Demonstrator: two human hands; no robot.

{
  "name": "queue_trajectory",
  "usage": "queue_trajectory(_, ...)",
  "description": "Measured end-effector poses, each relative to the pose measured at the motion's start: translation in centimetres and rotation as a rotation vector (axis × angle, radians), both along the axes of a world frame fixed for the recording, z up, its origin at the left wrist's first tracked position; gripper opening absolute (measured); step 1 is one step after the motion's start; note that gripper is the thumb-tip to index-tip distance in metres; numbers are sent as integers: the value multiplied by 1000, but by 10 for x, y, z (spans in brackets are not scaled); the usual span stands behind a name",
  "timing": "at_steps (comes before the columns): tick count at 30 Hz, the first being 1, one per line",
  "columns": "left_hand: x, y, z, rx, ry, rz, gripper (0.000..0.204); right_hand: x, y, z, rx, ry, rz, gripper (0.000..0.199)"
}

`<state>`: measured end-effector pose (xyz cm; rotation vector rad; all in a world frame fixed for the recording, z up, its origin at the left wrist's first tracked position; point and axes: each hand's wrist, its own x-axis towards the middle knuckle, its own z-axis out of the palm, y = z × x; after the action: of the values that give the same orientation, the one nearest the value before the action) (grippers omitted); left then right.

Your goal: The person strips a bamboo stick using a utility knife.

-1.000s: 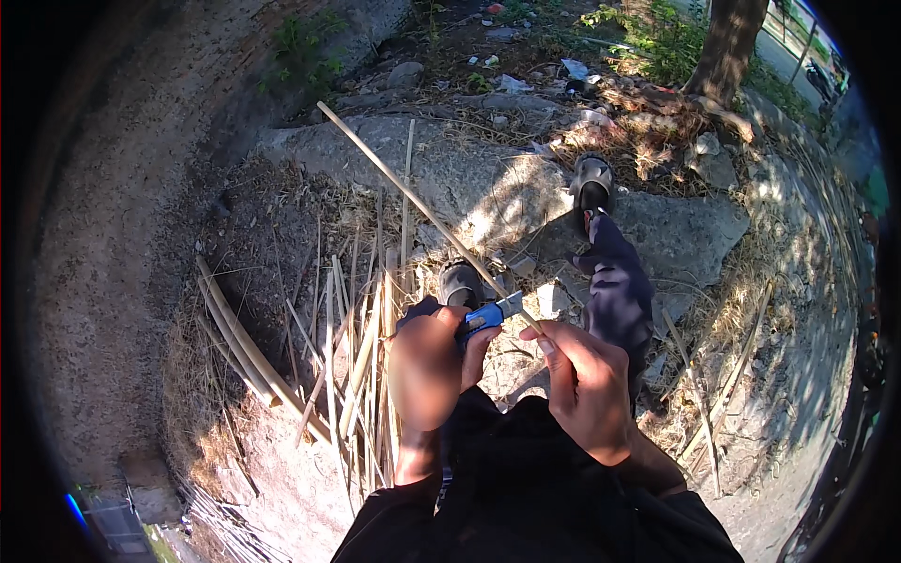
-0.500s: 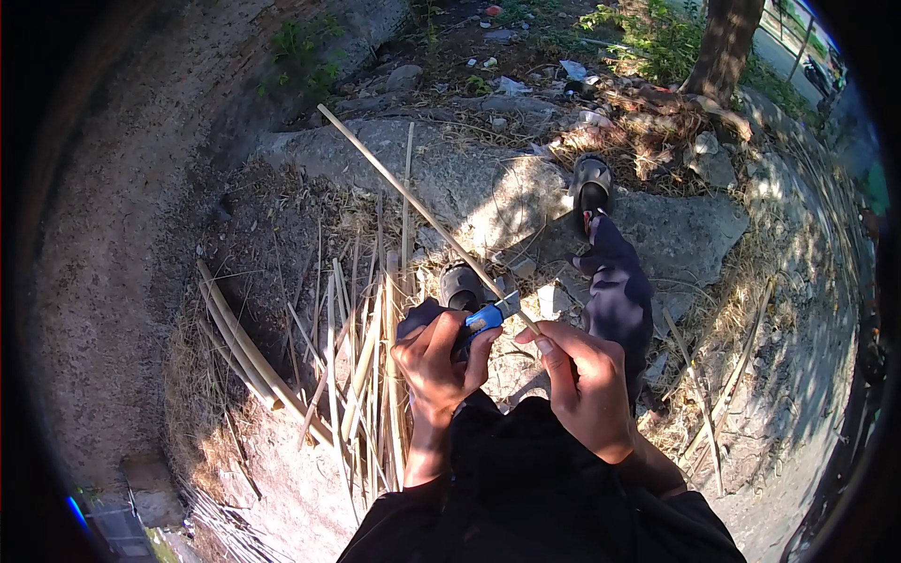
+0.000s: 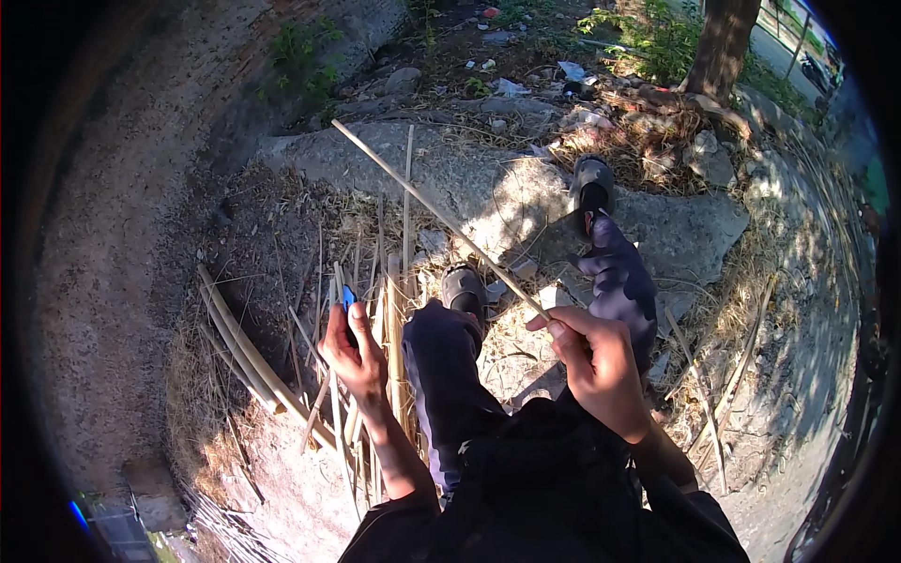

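In my right hand (image 3: 601,361), the thumb and fingers pinch the lower end of a long, thin bamboo stick (image 3: 443,220). The stick slants away to the upper left, above the ground. My left hand (image 3: 354,354) is closed around a small blue tool (image 3: 349,297), apart from the stick. Only the tool's blue top shows past the fingers; the rest is hidden. Below and beside the left hand lies a loose bundle of split bamboo strips (image 3: 395,366).
Thicker curved bamboo pieces (image 3: 246,347) lie farther left. My shoes (image 3: 463,289) rest by a large stone slab (image 3: 680,239). Ahead are scattered litter (image 3: 511,87) and a tree trunk (image 3: 725,47); more sticks (image 3: 699,394) lie at the right.
My left hand has moved left and down with the blue tool, away from the stick, where the tool's metal part was. The right hand has shifted slightly right with the stick.
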<state>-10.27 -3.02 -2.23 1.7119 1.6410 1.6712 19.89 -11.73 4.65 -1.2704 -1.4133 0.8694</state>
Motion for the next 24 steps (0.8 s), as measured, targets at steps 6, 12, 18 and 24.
queue_trajectory(6,60,-38,38,-101,170,-331,34,-13,18,1,229,-61,25,14)
queue_trajectory(12,71,-34,28,-25,187,-392,28,-22,19,17,185,-142,91,13)
queue_trajectory(18,73,-34,36,-22,167,-382,29,-28,20,12,238,-106,85,15)
queue_trajectory(24,70,-26,31,83,226,-335,30,-29,10,10,260,-158,63,21)
